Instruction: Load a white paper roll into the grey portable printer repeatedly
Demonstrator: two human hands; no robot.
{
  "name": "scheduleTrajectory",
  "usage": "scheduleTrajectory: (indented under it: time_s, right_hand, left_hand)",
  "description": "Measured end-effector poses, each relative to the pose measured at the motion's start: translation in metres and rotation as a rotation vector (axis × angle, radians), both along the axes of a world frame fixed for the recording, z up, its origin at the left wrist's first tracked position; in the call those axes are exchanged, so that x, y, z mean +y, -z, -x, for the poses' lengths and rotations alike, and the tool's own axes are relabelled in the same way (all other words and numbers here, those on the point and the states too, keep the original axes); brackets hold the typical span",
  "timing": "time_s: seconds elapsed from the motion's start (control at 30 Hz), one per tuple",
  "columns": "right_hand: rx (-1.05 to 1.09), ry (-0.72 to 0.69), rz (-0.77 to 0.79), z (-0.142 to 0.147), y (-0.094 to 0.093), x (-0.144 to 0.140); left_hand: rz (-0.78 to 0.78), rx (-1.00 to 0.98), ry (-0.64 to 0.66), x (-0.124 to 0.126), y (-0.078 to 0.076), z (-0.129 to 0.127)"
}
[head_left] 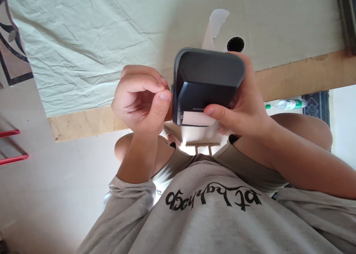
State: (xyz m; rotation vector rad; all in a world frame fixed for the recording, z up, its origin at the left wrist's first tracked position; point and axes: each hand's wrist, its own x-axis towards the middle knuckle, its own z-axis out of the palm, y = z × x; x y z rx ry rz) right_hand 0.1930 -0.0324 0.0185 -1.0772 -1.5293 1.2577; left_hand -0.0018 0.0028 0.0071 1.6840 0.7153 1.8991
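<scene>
My right hand (244, 101) is wrapped around the right side of a black label printer (208, 72), its thumb pressed on the lower front. A pale paper strip (194, 118) shows along the printer's bottom edge. Close by the printer's left side is my left hand (141, 98), thumb and forefinger pinched together; what lies between them, if anything, is too small to tell. Behind the printer, a curled white paper piece (218, 22) with a torn end rises from the table. Next to it, a round black object with a pale rim (236, 44) is partly hidden by my right hand.
A wrinkled pale green cloth (111, 42) covers the table, whose bare wooden edge (306, 74) runs in front of me. Below lie a plastic bottle with a green label (289, 104) and a dark patterned mat (317, 103). Red bars (13, 159) stand at far left.
</scene>
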Motion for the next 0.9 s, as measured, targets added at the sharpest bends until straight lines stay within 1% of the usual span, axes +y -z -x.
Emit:
scheduleTrajectory:
  time_s: [0.07,0.13,0.2,0.27,0.3,0.37,0.47,0.53,0.57,0.67,0.7,0.73,0.77,0.8,0.9]
  right_hand:
    - [0.008,0.000,0.012,0.000,0.000,0.000]
    - [0.012,0.002,0.023,0.000,-0.001,0.000]
    - [0.018,0.001,0.039,0.000,-0.001,-0.001]
    - [0.024,-0.004,0.056,0.000,-0.001,-0.001]
    - [0.027,-0.006,0.062,0.000,-0.001,-0.001]
    - [0.033,-0.007,0.073,0.000,-0.001,-0.001]
    - [0.042,-0.005,0.082,0.000,-0.002,-0.001]
    - [0.043,-0.003,0.082,0.000,-0.002,-0.001]
    - [0.042,-0.002,0.080,0.000,-0.002,-0.001]
    - [0.040,0.000,0.075,0.000,-0.002,-0.001]
    - [0.036,-0.002,0.076,0.000,-0.002,-0.001]
    - [0.032,-0.002,0.075,0.000,-0.001,-0.001]
    - [0.026,-0.003,0.074,0.000,-0.001,-0.001]
    - [0.021,-0.003,0.071,0.000,-0.001,-0.001]
    - [0.025,-0.003,0.050,0.000,0.000,-0.001]
  left_hand:
    - [0.086,0.008,-0.033,-0.005,-0.005,0.000]
    - [0.277,0.002,-0.015,-0.011,-0.011,-0.002]
    - [0.508,-0.045,0.074,-0.014,-0.017,-0.005]
    - [0.679,-0.111,0.171,-0.011,-0.020,-0.010]
    - [0.727,-0.146,0.199,-0.009,-0.020,-0.012]
    - [0.770,-0.202,0.220,-0.004,-0.018,-0.015]
    - [0.751,-0.238,0.208,-0.002,-0.013,-0.013]
    - [0.675,-0.235,0.187,-0.004,-0.009,-0.010]
    - [0.594,-0.240,0.159,-0.004,-0.006,-0.009]
    - [0.243,-0.213,0.055,-0.002,0.000,-0.006]
    - [0.150,-0.194,0.031,-0.001,0.000,-0.006]
    - [0.101,-0.180,0.020,-0.001,0.000,-0.007]
    - [0.104,-0.170,0.024,0.000,-0.001,-0.007]
    - [0.145,-0.172,0.034,-0.001,-0.002,-0.008]
    - [0.193,-0.212,0.060,-0.005,-0.007,-0.010]
